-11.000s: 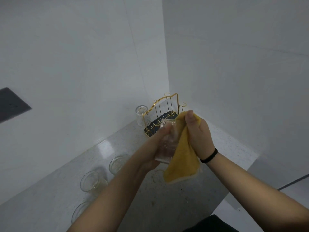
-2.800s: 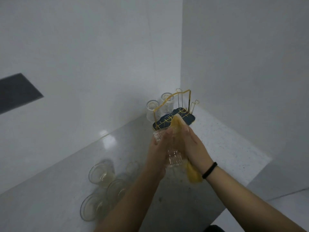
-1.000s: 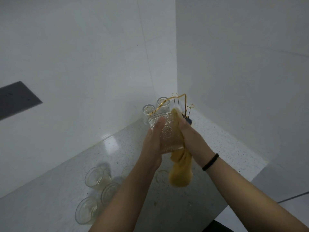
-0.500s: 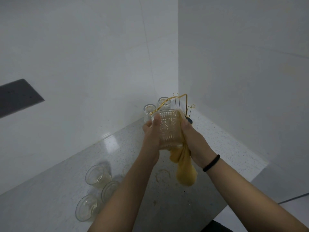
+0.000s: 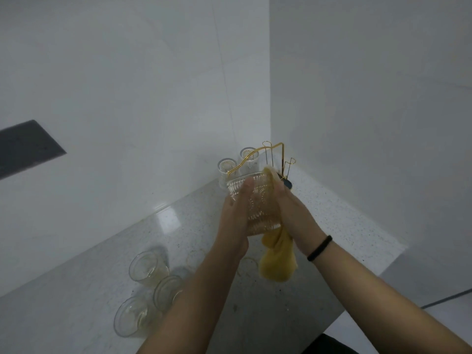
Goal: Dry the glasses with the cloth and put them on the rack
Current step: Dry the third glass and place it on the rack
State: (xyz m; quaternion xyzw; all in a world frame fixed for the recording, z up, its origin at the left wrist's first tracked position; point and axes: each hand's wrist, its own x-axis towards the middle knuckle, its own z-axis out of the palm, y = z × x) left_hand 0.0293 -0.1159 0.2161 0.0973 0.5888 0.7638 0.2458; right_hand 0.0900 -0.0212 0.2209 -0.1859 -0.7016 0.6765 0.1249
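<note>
Left fingers (image 5: 246, 186) wrap glass (image 5: 255, 203); right fingers pinch cloth (image 5: 277, 261) against it. Risk: wet glass slips onto counter (image 5: 344, 231) at 6 o'clock.

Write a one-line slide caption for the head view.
Left hand holds a patterned glass while right hand wipes it with a yellow cloth before the gold wire rack.

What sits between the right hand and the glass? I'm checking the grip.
The yellow cloth lies between the right hand and the glass, in the head view.
</note>
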